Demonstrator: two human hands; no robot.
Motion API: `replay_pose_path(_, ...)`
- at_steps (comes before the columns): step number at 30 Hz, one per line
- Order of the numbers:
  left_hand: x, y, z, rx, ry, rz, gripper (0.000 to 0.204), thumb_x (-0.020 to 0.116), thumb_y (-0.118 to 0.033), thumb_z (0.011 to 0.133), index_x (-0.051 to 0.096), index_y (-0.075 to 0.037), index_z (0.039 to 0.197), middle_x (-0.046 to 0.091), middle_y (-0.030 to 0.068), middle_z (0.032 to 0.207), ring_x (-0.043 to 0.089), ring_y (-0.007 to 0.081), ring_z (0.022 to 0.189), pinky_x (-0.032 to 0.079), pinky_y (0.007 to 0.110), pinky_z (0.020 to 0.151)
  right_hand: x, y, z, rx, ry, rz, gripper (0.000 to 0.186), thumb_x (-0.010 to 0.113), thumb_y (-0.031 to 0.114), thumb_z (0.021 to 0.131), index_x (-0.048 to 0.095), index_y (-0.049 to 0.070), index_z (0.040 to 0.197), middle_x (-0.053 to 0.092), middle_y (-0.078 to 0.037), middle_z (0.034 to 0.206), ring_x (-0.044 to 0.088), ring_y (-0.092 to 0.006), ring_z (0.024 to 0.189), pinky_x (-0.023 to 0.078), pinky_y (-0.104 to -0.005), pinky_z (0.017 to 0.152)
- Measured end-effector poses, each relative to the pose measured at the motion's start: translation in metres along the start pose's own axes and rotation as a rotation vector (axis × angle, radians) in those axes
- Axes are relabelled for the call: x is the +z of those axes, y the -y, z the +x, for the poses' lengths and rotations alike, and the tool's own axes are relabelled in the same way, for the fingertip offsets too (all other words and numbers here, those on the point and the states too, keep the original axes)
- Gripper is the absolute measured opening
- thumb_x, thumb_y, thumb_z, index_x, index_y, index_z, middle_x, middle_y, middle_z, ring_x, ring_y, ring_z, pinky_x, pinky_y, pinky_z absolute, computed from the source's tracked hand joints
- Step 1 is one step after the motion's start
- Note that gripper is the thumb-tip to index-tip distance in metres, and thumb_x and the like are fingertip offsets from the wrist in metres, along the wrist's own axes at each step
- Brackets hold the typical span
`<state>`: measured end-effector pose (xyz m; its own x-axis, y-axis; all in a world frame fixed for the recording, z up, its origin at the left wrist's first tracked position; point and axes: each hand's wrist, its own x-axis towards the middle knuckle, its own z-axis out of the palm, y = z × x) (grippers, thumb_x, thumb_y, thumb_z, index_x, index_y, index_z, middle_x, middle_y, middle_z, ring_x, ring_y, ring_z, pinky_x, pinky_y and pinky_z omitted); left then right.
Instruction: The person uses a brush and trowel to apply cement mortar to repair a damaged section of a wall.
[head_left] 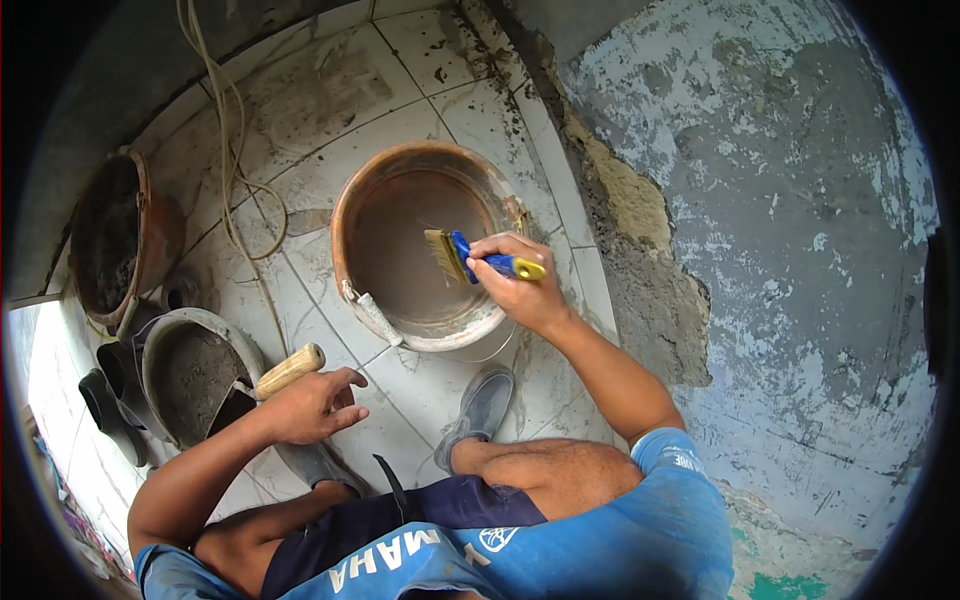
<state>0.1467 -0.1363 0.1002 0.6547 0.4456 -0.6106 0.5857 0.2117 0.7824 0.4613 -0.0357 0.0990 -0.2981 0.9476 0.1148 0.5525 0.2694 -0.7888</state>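
My right hand [525, 290] grips a paintbrush [463, 257] by its blue and yellow handle. The pale bristles hang over the mouth of an orange bucket [345, 215], which holds murky brownish liquid. Whether the bristles touch the liquid, I cannot tell. My left hand [315, 407] holds nothing; its fingers are loosely bent and apart, near my left knee. Right beside it rises the wooden handle [290, 371] of a trowel, whose dark blade [232, 407] rests in a grey tub [160, 345] of mortar.
Another orange bucket [143, 235] with dark material stands at the far left. Dark shoes [112, 415] lie beside the tub. A pale cord [232, 185] trails over the dirty white tiles [310, 300]. On the right is a grey wall [770, 240] with flaking paint and a rough broken edge.
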Motion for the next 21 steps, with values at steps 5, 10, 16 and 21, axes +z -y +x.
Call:
replay_pose_path(5,-0.002,0.004,0.002,0.029,-0.03,-0.002,0.044,0.063,-0.029,0.093,0.053,0.002,0.121,0.068,0.0172,0.088,0.066,0.0291,0.081,0.053,0.038,0.075,-0.011,-0.033,-0.001,0.41,-0.207,0.666,0.013,0.068,0.003,0.085,0.063,0.003,0.096,0.069,-0.012,0.095,0.069,-0.0244,0.08,0.057,-0.0372,0.07)
replay_pose_path(10,-0.002,0.004,0.003,0.02,-0.028,-0.004,0.044,0.062,-0.029,0.093,0.053,0.002,0.122,0.068,0.0167,0.087,0.066,0.029,0.08,0.053,0.038,0.075,-0.039,-0.065,-0.012,0.639,-0.374,1.195,0.015,0.066,0.005,0.087,0.058,0.007,0.1,0.067,-0.013,0.103,0.064,-0.0222,0.088,0.056,-0.0376,0.078)
replay_pose_path(16,-0.004,0.003,0.002,-0.036,0.002,-0.006,0.047,0.063,-0.03,0.094,0.051,0.002,0.125,0.067,0.0157,0.093,0.066,0.0273,0.086,0.052,0.036,0.079,-0.109,-0.079,0.014,0.323,-0.559,0.914,0.01,0.066,0.005,0.088,0.06,0.008,0.094,0.067,-0.012,0.102,0.066,-0.0233,0.085,0.056,-0.0371,0.073)
replay_pose_path(21,-0.002,0.005,0.003,-0.021,-0.016,0.011,0.047,0.063,-0.03,0.093,0.051,0.002,0.125,0.067,0.016,0.092,0.066,0.0274,0.087,0.052,0.037,0.079,-0.153,-0.091,0.066,0.126,-0.483,-0.284,0.008,0.069,0.007,0.085,0.065,0.003,0.09,0.07,-0.011,0.089,0.069,-0.0247,0.082,0.054,-0.0359,0.071)
